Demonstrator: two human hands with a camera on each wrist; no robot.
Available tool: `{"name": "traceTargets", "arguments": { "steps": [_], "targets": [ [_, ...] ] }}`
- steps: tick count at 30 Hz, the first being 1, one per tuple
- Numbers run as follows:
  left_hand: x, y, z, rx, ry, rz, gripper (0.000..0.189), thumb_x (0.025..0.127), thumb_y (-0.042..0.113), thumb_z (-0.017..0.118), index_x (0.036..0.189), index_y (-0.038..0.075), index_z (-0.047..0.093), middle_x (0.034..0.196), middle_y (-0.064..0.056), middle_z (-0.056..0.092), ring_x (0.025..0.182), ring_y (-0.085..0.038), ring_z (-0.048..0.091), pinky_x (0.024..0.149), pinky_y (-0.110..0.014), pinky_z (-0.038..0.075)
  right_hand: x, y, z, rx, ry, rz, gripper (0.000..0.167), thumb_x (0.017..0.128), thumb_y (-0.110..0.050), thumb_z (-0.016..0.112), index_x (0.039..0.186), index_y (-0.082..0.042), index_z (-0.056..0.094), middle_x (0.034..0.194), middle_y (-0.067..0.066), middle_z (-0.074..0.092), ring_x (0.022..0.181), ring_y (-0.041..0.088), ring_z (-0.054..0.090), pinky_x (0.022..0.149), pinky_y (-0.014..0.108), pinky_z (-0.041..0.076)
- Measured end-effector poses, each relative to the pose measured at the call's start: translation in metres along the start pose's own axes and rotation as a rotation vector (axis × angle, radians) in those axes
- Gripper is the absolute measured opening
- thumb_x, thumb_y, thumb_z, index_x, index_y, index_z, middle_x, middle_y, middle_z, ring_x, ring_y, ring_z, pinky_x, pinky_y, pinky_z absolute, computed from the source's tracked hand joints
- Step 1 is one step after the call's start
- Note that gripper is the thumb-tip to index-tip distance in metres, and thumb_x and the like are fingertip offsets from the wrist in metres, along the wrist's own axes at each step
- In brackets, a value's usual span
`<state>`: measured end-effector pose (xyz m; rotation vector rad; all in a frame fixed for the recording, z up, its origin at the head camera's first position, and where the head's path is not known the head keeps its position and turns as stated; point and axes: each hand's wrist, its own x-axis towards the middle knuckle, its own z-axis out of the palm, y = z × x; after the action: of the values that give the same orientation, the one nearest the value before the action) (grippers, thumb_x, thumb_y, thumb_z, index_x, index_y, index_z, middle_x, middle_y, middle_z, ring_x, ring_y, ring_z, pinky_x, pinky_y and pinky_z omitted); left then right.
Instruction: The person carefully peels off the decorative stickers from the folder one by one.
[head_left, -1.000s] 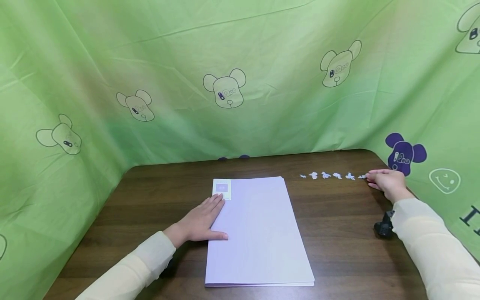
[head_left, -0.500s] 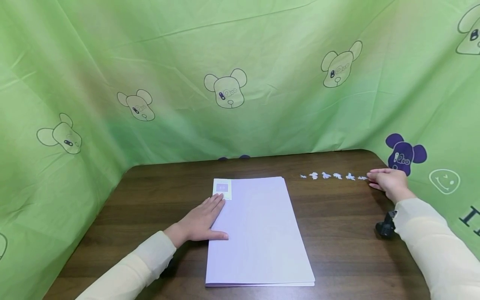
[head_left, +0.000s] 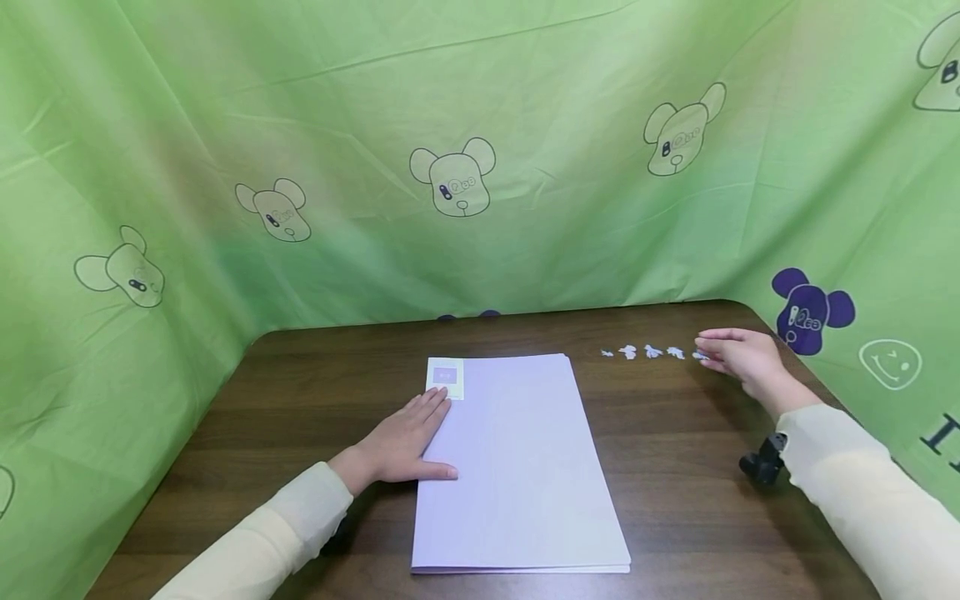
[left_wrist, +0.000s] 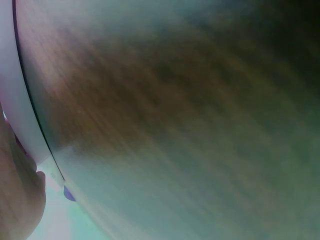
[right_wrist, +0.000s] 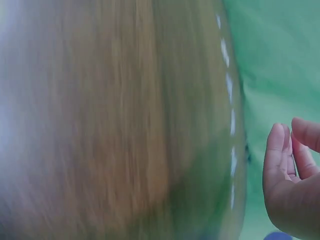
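Grip of the right hand [head_left: 744,360] hangs loose, thumb [right_wrist: 307,135] and fingertips [right_wrist: 276,134] slightly apart, at the right end of a row of small pale pieces [head_left: 653,352] on the counter [head_left: 675,483]. The left hand's grip [head_left: 401,440] lies flat, thumb out, on the left edge of a pale folder [head_left: 517,467], fingertips touching its corner label [head_left: 444,375]. Green printed cloth [head_left: 562,242] hangs behind.

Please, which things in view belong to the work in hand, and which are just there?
Probably in the work:
pale paper stack, under the left hand;
small pale pieces in a row, near the right hand.

Probably only surroundings:
wooden table;
green cloth with printed heads.
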<state>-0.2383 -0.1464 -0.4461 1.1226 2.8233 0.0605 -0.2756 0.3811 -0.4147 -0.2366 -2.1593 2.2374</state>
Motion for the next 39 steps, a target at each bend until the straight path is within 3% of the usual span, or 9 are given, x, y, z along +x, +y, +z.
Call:
{"name": "traceTargets", "arguments": {
  "steps": [3,8,13,19,24,32,39],
  "targets": [
    [0.0,0.0,0.0,-0.005,-0.001,-0.001,0.111,0.082,0.083,0.037,0.155,0.002,0.015,0.162,-0.012,0.008,0.148,-0.022,0.003,0.117,-0.036,0.01,-0.004,-0.003,0.016,0.025,-0.036,-0.011,0.034,0.093,0.008,0.057,0.078,-0.02,0.071,0.077,-0.007,0.07,0.071,0.006,0.068,0.072,0.025,0.056],
    [0.0,-0.001,0.001,-0.004,0.0,-0.002,0.11,0.082,0.082,0.037,0.155,0.002,0.014,0.162,-0.012,0.008,0.148,-0.022,0.003,0.117,-0.036,0.009,-0.014,-0.006,0.049,-0.028,-0.092,-0.041,0.028,0.091,0.004,0.064,0.081,-0.021,0.071,0.081,-0.006,0.07,0.073,0.006,0.068,0.073,0.025,0.056],
    [-0.001,-0.001,0.001,0.001,0.007,0.002,0.11,0.083,0.082,0.038,0.154,0.001,0.015,0.162,-0.012,0.009,0.148,-0.023,0.004,0.117,-0.036,0.01,-0.028,-0.009,0.085,-0.109,-0.16,-0.067,0.01,0.09,-0.001,0.067,0.099,-0.005,0.068,0.085,-0.006,0.07,0.078,0.005,0.067,0.075,0.025,0.055],
    [-0.001,-0.001,0.002,0.0,0.013,0.009,0.11,0.083,0.082,0.038,0.154,0.001,0.016,0.161,-0.013,0.009,0.148,-0.023,0.004,0.117,-0.036,0.01,-0.045,-0.007,0.121,-0.155,-0.256,-0.103,0.021,0.089,-0.001,0.068,0.109,0.006,0.063,0.094,-0.001,0.067,0.082,0.01,0.067,0.077,0.03,0.056],
    [0.0,-0.002,0.002,0.014,0.016,0.012,0.11,0.083,0.082,0.036,0.154,0.001,0.015,0.161,-0.013,0.009,0.148,-0.023,0.004,0.117,-0.036,0.009,-0.057,0.002,0.145,-0.264,-0.323,-0.146,0.032,0.089,-0.003,0.069,0.114,0.015,0.058,0.099,0.013,0.064,0.085,0.02,0.067,0.077,0.034,0.056],
    [-0.001,-0.003,0.003,0.026,0.017,0.016,0.11,0.082,0.084,0.033,0.155,0.002,0.016,0.161,-0.012,0.009,0.147,-0.022,0.003,0.117,-0.037,0.007,-0.074,0.018,0.168,-0.513,-0.421,-0.33,0.026,0.086,-0.006,0.072,0.106,0.009,0.065,0.095,0.012,0.067,0.085,0.018,0.063,0.074,0.026,0.053],
    [-0.003,-0.001,0.002,0.01,0.017,0.027,0.107,0.084,0.081,0.035,0.155,0.002,0.016,0.162,-0.011,0.007,0.147,-0.022,0.002,0.117,-0.036,0.007,-0.085,0.027,0.174,-0.72,-0.558,-0.568,0.041,0.085,-0.022,0.077,0.116,0.002,0.064,0.114,0.011,0.066,0.105,0.03,0.062,0.088,0.043,0.05]
  ]
}}
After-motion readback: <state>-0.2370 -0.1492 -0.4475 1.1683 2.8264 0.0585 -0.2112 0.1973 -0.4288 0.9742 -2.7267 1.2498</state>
